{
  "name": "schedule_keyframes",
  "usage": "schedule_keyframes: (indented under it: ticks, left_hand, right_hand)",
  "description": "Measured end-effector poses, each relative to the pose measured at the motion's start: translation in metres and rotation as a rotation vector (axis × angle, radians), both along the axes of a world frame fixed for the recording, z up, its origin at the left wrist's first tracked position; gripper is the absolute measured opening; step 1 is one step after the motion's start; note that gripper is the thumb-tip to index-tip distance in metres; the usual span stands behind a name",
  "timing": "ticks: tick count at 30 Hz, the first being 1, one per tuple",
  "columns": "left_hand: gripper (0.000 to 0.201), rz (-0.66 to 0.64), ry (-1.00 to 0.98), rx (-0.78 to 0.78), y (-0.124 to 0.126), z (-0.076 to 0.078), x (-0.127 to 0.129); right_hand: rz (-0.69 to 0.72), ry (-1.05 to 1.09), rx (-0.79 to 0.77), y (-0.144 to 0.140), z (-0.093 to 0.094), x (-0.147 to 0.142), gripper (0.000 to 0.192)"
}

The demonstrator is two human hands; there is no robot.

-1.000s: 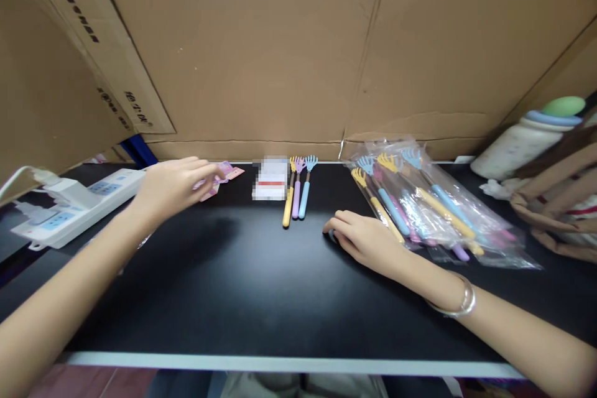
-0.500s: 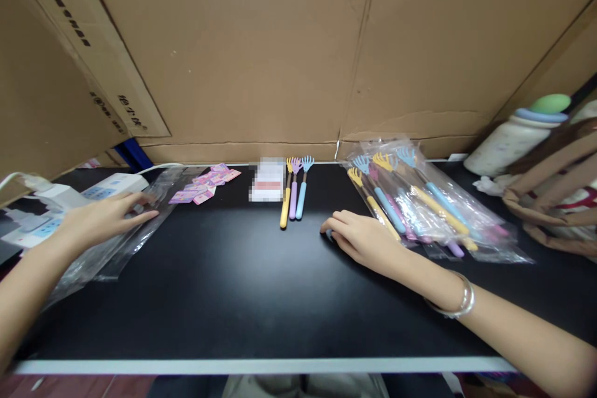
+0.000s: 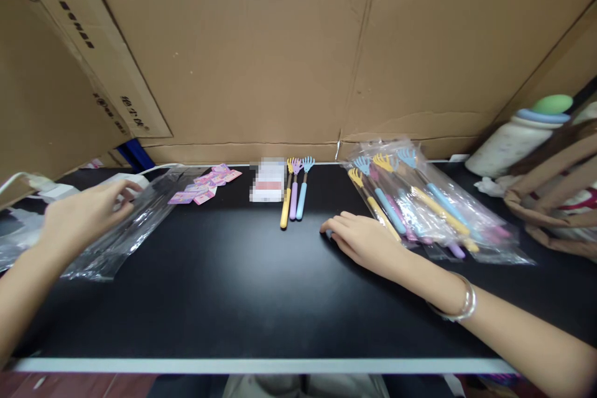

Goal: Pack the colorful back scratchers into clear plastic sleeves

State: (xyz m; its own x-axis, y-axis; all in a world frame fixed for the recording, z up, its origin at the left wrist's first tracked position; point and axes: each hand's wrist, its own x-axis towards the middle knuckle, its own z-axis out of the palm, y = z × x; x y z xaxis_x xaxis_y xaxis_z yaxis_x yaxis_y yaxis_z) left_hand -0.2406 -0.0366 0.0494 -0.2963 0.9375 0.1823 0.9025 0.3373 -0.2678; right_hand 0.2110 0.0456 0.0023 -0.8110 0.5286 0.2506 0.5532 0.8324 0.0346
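Note:
My left hand is over the clear plastic bags at the left, its fingers curled and thumb drawn in on the thin film; the exact grip is hard to see. My right hand rests on the black table, palm down, fingers loosely bent and holding nothing. Just beyond it lie three back scratchers side by side: a yellow one, a purple one and a blue one. To its right, several more back scratchers lie in clear bags.
Small pink and purple cards lie at the back left, beside a blurred white card. A white power strip with plugs sits far left. A bottle and brown bag stand right. Cardboard walls the back.
My left hand has drawn back left and curled its fingers from a more stretched pose. The plastic film beneath has shifted toward the left. My right hand stays put.

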Motion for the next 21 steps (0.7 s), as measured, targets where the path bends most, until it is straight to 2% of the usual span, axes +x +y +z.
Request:
schedule_keyframes:
  ticks: [4, 7, 9, 12, 15, 18, 21]
  left_hand:
    - [0.033, 0.01, 0.081, 0.165, 0.001, 0.014, 0.026]
    - [0.034, -0.111, 0.089, 0.342, 0.001, 0.022, 0.056]
    - [0.033, -0.204, 0.057, 0.393, 0.002, 0.025, 0.077]
    - [0.031, -0.323, -0.04, 0.315, 0.006, 0.023, 0.108]
    - [0.03, -0.551, -0.118, 0.316, 0.013, 0.014, 0.136]
    - [0.03, -0.767, -0.235, 0.186, 0.021, 0.004, 0.165]
    - [0.032, -0.923, -0.351, 0.011, 0.026, -0.004, 0.193]
  right_hand:
    - [0.003, 0.005, 0.01, -0.001, 0.002, -0.001, 0.02]
    - [0.004, 0.008, 0.015, -0.002, 0.003, -0.001, 0.02]
    - [0.005, 0.014, 0.016, -0.002, 0.004, -0.002, 0.02]
    - [0.007, 0.05, 0.021, -0.003, 0.006, -0.001, 0.023]
    - [0.028, 0.155, 0.076, -0.006, 0.013, 0.002, 0.025]
    - [0.061, 0.293, 0.183, -0.012, 0.024, 0.004, 0.022]
    - [0.083, 0.417, 0.29, -0.02, 0.033, 0.005, 0.019]
